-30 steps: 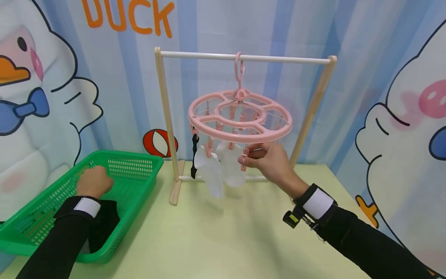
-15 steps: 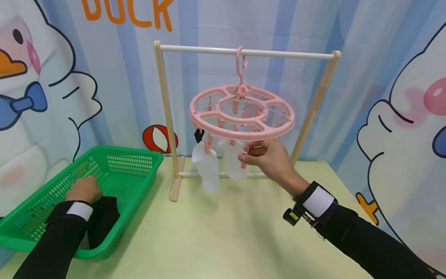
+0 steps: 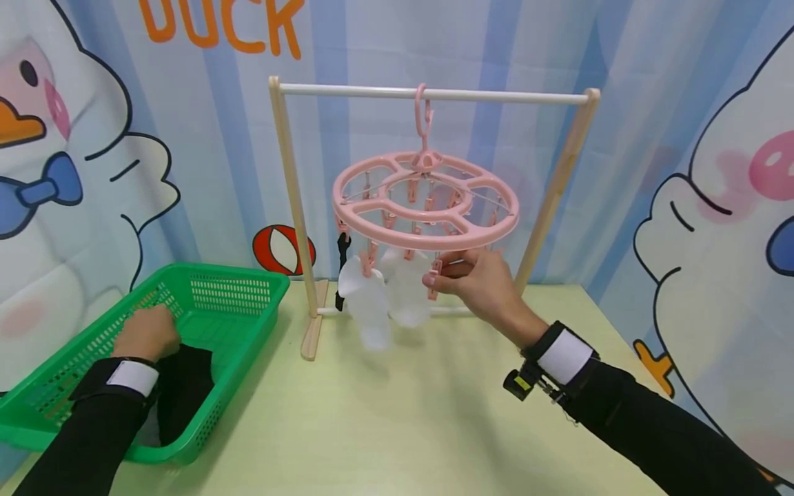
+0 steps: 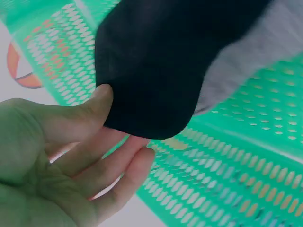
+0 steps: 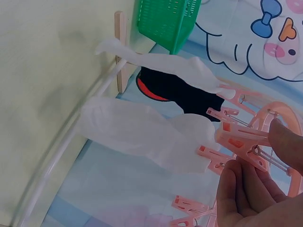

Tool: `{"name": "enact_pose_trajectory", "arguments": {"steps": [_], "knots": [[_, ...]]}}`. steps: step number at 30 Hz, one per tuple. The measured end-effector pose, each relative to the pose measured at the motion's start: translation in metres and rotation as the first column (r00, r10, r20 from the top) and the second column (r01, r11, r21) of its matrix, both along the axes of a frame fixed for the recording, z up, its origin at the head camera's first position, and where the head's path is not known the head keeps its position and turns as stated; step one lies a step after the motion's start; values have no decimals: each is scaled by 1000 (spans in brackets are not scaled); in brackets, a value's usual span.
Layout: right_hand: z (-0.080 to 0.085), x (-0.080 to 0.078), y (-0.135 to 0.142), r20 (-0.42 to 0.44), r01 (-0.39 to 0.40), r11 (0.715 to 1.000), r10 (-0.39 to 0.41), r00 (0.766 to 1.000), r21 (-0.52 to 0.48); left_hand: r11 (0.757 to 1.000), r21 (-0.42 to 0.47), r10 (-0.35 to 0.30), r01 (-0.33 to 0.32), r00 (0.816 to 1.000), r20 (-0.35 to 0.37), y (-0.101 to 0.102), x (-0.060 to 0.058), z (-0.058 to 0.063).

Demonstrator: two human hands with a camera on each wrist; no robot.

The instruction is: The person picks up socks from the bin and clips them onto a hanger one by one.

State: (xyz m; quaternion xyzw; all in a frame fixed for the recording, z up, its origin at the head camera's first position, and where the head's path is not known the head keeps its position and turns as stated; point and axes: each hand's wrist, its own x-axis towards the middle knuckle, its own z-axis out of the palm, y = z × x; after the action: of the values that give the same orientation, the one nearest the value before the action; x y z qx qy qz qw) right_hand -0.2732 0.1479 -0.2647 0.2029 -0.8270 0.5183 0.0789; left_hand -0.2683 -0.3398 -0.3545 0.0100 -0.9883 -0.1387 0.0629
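Note:
A round pink clip hanger hangs by its hook from a white rail. My right hand pinches one of its pink clothespins at the front right. Two white socks dangle from other clips beside that hand, and a black sock hangs at the left of the ring. Inside the green basket, my left hand reaches down. In the left wrist view, its thumb and fingers pinch the rounded edge of a black sock. A grey sock lies behind it.
A wooden-legged drying rack with a white top rail stands at the back of the pale yellow table. Behind it hangs a blue striped curtain with cartoon ducks. The basket stands at the table's left.
My left hand has moved left and slightly toward me in the basket. The hanging black sock has swung and turned. My right hand stays on its clothespin.

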Motion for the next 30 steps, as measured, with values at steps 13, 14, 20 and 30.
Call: {"name": "enact_pose_trajectory", "arguments": {"steps": [13, 14, 20, 30], "knots": [[-1, -1, -1, 13, -3, 1000, 4, 1000, -8, 983, -58, -184, 175, 946, -265, 60, 6, 65], [-2, -1, -1, 12, -4, 1000, 4, 1000, -11, 981, -69, -195, 182, 936, -292, 68, 7, 71], [-2, -1, -3, 11, -3, 1000, 3, 1000, -11, 972, -157, -219, 172, 903, -370, 110, 20, 99], [-3, -2, -3, 2, -4, 1000, 4, 1000, -15, 951, -195, -301, 238, 851, -430, 170, 46, 141]]}}
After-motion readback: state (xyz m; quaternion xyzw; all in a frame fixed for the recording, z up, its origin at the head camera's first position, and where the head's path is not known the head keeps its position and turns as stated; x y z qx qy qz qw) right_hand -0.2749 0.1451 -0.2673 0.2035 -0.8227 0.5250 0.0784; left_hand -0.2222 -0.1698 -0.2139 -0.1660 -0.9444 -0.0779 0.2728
